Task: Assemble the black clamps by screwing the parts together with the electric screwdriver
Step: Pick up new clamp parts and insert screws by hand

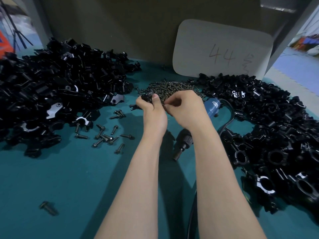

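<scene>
Both hands work over a teal table (69,178) between heaps of black parts.

The left hand (152,109) grips a black clamp part (146,97) at mid-frame, thumb pressed on it. The right hand (187,107), just beside it, has its fingers curled and the tips pinching a small dark piece (165,104) too small to identify. The electric screwdriver (211,106) lies on the table under the right forearm, which covers its middle. Behind the hands is a screw pile (170,86). A heap of loose clamp parts (60,80) fills the upper left and a heap of ring-shaped clamps (267,131) the right. Scattered bolts (107,135) lie left of centre, and one single bolt (49,207) lies at the lower left. A card marked "44" (221,49) leans at the upper right.
</scene>
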`<state>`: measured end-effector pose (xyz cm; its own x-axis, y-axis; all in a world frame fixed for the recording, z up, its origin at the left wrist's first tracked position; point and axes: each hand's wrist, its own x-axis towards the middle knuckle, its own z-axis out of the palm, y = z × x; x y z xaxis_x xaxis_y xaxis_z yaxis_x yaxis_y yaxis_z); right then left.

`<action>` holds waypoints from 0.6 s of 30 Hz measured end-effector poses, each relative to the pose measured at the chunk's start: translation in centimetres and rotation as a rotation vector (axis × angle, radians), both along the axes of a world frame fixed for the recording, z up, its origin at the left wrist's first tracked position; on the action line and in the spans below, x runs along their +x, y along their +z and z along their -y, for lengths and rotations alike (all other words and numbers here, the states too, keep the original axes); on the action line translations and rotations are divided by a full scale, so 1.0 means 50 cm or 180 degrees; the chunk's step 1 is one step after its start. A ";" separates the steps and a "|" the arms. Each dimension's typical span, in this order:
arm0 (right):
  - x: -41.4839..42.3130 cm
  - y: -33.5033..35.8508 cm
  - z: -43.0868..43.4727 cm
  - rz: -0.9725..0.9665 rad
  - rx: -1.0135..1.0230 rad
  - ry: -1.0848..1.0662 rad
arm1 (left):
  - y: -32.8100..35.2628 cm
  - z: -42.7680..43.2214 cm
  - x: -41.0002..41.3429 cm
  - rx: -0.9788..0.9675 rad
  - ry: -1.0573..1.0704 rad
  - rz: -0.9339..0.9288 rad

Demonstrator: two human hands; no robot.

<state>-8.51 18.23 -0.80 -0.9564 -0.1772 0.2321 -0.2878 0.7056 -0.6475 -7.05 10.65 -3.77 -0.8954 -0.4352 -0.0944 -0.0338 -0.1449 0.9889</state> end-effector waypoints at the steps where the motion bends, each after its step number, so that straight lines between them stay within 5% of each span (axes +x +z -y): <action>1: 0.000 -0.001 0.001 0.0020 0.0017 0.0003 | -0.001 -0.001 0.001 -0.0022 0.0000 -0.0017; 18: 0.003 -0.004 -0.007 0.0136 -0.0239 -0.0035 | -0.013 0.006 -0.011 0.0509 0.0042 0.0083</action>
